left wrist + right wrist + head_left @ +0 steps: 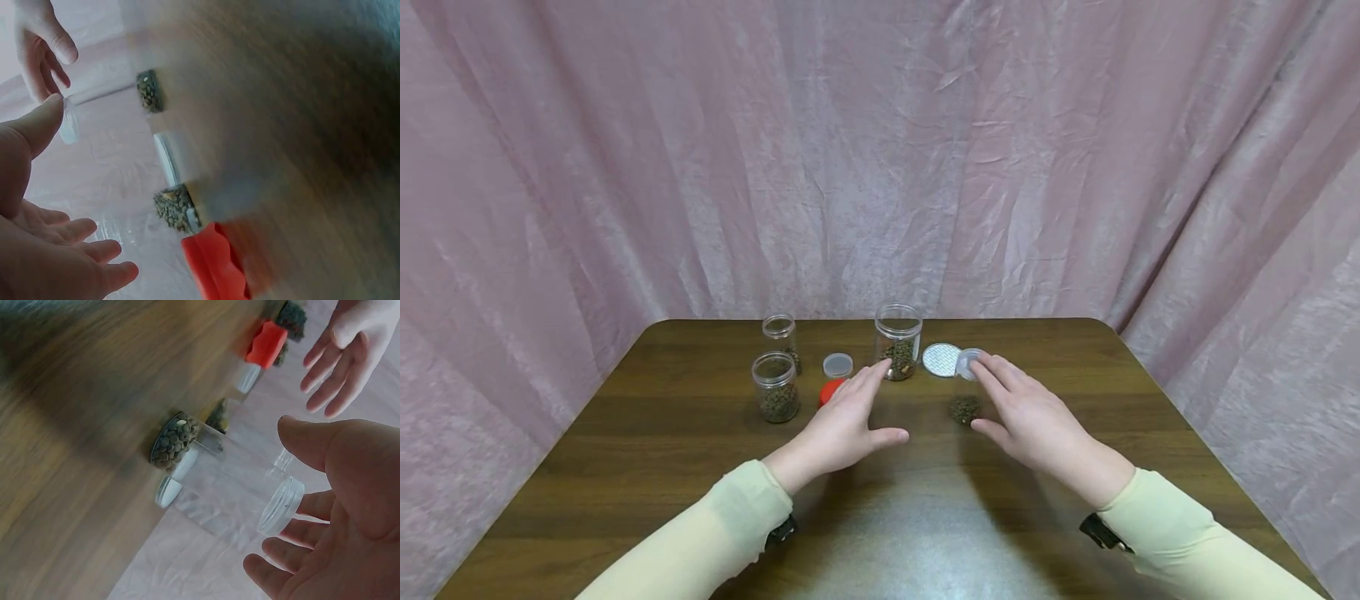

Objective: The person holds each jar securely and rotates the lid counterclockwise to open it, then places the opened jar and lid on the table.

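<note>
My right hand (1033, 417) is beside a tall clear jar (228, 481) with brown-green pellets (175, 440) at its bottom. Its fingers are spread, and the fingertips overlap the jar's translucent top (969, 363) in the head view. My left hand (842, 421) hovers over the table with fingers extended and thumb apart, holding nothing. Partly hidden behind it is a red scalloped piece (215, 259). Just beyond the left fingertips stands a wide clear jar (898, 342), part filled with pellets.
Two more clear jars, a front one (776, 387) and a back one (780, 333), stand at the left with pellets inside. A translucent lid (838, 365) is near the red piece. A round, white-patterned lid (941, 360) lies behind the right-hand jar. Pink curtains (880, 167) hang behind the table (647, 450).
</note>
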`<control>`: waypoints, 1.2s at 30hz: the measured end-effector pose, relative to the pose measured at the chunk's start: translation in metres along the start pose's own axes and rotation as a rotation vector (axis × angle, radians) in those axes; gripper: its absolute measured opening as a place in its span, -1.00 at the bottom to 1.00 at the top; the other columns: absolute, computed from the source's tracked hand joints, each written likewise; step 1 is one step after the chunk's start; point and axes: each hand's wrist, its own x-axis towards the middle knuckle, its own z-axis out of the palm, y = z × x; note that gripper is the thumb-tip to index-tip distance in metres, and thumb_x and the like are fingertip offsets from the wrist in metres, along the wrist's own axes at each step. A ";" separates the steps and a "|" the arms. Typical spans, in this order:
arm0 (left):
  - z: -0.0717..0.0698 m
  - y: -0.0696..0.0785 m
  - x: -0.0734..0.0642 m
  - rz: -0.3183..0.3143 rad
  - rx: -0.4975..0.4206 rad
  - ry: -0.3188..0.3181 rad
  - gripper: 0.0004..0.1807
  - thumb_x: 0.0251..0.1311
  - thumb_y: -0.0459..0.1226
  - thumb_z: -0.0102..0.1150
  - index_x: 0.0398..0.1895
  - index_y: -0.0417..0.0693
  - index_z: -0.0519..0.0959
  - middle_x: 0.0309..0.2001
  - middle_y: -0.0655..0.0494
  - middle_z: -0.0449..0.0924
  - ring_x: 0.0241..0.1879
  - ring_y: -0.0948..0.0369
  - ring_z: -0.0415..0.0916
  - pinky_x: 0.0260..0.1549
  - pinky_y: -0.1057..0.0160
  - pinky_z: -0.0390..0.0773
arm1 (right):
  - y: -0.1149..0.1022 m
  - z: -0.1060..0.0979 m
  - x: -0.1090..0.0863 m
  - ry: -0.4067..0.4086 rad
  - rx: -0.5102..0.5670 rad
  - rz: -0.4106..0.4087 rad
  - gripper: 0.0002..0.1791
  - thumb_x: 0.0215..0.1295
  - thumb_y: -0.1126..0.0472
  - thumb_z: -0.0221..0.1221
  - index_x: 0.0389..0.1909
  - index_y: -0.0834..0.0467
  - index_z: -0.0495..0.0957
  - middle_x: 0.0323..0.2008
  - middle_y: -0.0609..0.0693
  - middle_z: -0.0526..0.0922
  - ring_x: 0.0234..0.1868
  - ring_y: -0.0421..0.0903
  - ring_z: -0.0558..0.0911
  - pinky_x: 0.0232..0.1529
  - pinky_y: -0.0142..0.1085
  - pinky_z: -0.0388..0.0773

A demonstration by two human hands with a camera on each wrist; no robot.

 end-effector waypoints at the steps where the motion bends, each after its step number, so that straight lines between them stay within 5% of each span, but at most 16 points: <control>1: 0.000 0.000 0.000 -0.007 -0.021 0.001 0.19 0.29 0.02 0.62 0.80 -0.11 0.06 0.71 -0.13 0.18 0.70 -0.14 0.09 0.61 -0.21 0.15 | -0.002 0.000 0.001 -0.004 -0.001 -0.001 -0.08 0.29 0.11 0.61 0.54 0.40 0.42 0.48 0.36 0.49 0.47 0.39 0.51 0.39 0.23 0.51; 14: 0.004 -0.005 -0.002 -0.098 -0.221 -0.032 0.19 0.35 0.09 0.56 0.82 -0.03 0.02 0.75 -0.08 0.08 0.68 -0.07 0.12 0.56 -0.21 0.25 | -0.022 0.005 0.008 0.001 0.007 -0.056 -0.08 0.31 0.08 0.60 0.55 0.39 0.42 0.48 0.37 0.50 0.48 0.34 0.52 0.41 0.19 0.51; 36: 0.013 -0.010 -0.001 -0.081 -0.269 -0.028 0.07 0.37 -0.09 0.57 0.76 -0.18 0.11 0.66 -0.16 0.29 0.63 -0.11 0.24 0.56 -0.24 0.24 | -0.060 0.014 0.019 -0.011 0.054 -0.150 -0.05 0.29 0.04 0.61 0.56 0.37 0.41 0.54 0.31 0.45 0.53 0.27 0.48 0.47 0.13 0.46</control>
